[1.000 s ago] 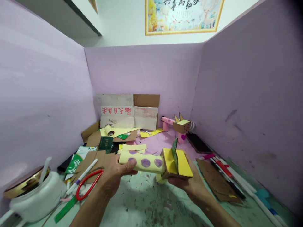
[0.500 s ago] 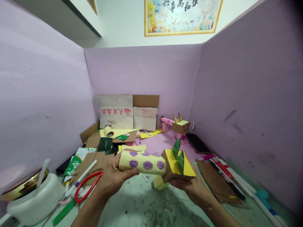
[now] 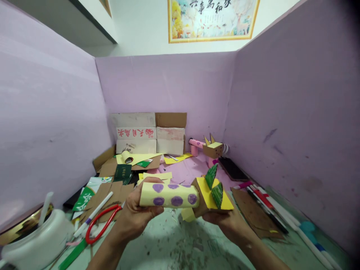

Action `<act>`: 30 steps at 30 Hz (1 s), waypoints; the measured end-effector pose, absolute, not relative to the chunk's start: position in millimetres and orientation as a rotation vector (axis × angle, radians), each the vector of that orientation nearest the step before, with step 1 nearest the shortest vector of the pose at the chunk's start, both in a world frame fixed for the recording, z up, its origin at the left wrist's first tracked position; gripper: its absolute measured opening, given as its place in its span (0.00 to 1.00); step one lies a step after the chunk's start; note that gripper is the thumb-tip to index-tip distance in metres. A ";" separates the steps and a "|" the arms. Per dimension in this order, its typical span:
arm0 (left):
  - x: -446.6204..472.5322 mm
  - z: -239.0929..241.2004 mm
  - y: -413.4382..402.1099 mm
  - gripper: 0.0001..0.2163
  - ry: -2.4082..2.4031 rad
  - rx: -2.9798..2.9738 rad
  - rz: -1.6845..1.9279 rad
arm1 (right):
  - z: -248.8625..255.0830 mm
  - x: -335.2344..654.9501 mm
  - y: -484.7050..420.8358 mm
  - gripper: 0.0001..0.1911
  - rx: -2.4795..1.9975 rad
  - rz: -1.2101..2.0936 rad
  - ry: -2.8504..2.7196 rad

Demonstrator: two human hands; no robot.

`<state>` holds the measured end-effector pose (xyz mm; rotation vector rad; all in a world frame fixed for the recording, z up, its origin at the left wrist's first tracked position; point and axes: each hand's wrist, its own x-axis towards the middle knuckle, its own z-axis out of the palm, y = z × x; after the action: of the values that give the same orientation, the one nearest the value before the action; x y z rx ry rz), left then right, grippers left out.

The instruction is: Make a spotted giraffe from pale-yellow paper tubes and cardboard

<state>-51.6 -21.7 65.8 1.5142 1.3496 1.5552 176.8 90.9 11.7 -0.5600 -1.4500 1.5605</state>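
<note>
My left hand [image 3: 137,210] is wrapped round the left end of a yellow paper tube [image 3: 168,195] with purple spots, held level above the table. At its right end the tube meets a small cardboard box [image 3: 201,206] with a yellow top and two upright green ears of striped cardboard [image 3: 211,177]. My right hand [image 3: 225,221] grips that box from below, its fingers partly hidden. A short pale yellow piece [image 3: 188,215] shows beneath the tube. At the back stands a pink paper animal with a cardboard box head [image 3: 213,150].
On the left lie red-handled scissors [image 3: 102,225], a white marker [image 3: 94,213], cardboard scraps and a white pot [image 3: 36,240]. A phone [image 3: 233,168], a cardboard strip [image 3: 255,213] and several markers [image 3: 267,206] lie right. Purple panels [image 3: 168,82] enclose the table on three sides.
The view has shifted slightly, so the background sits a little further left. The spotted tube and box are tilted slightly differently, both hands keeping their hold.
</note>
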 end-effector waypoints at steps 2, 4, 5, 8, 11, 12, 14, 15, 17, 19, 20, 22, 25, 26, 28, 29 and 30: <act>-51.5 65.8 -21.5 0.17 1.353 1.596 1.568 | 9.7 180.6 95.6 0.22 -0.525 1.571 -1.425; -50.2 66.3 -21.3 0.14 1.342 1.692 1.590 | 7.0 183.6 100.3 0.29 -0.506 1.547 -1.404; -49.2 66.6 -21.0 0.14 1.327 1.717 1.621 | 5.9 184.3 102.3 0.31 -0.497 1.540 -1.389; -44.3 66.1 -18.5 0.17 1.241 1.667 1.837 | 4.9 181.9 105.9 0.32 -0.458 1.547 -1.306; -37.6 65.0 -14.2 0.18 1.073 1.471 2.077 | 8.3 177.3 105.9 0.34 -0.451 1.487 -1.252; -35.5 65.3 -13.0 0.18 1.027 1.398 2.122 | 10.0 176.6 105.0 0.36 -0.467 1.446 -1.262; -32.2 67.8 -12.2 0.17 1.024 1.271 2.145 | 13.9 177.0 102.2 0.38 -0.539 1.355 -1.309; -31.5 70.0 -12.7 0.16 1.060 1.221 2.120 | 15.8 177.9 100.5 0.38 -0.579 1.314 -1.343; -32.4 75.5 -14.8 0.18 1.163 1.117 1.990 | 19.8 180.0 97.2 0.38 -0.603 1.218 -1.445; -35.4 80.7 -16.9 0.21 1.224 0.977 1.802 | 23.8 181.0 94.9 0.35 -0.526 1.095 -1.573; -37.0 82.5 -17.4 0.22 1.233 0.892 1.719 | 25.6 180.7 94.0 0.34 -0.458 1.036 -1.631; -38.8 83.9 -16.8 0.20 1.260 0.732 1.613 | 28.4 178.7 92.4 0.29 -0.353 0.960 -1.702; -36.1 82.8 -13.5 0.18 1.330 0.627 1.622 | 28.7 175.2 89.7 0.26 -0.348 0.982 -1.731; -34.0 82.6 -12.6 0.17 1.348 0.625 1.641 | 27.5 174.5 88.8 0.27 -0.376 1.009 -1.728; -29.2 83.0 -11.9 0.16 1.362 0.629 1.666 | 23.6 174.4 87.1 0.30 -0.447 1.083 -1.701; -26.9 83.7 -12.1 0.16 1.366 0.625 1.670 | 21.3 174.6 86.2 0.31 -0.490 1.125 -1.678; -24.9 84.5 -12.7 0.16 1.371 0.621 1.672 | 19.1 174.7 85.3 0.31 -0.533 1.168 -1.655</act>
<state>-24.9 -12.7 84.5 0.6211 1.3714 1.6716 174.7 85.3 19.1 -0.5331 -1.6549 1.1685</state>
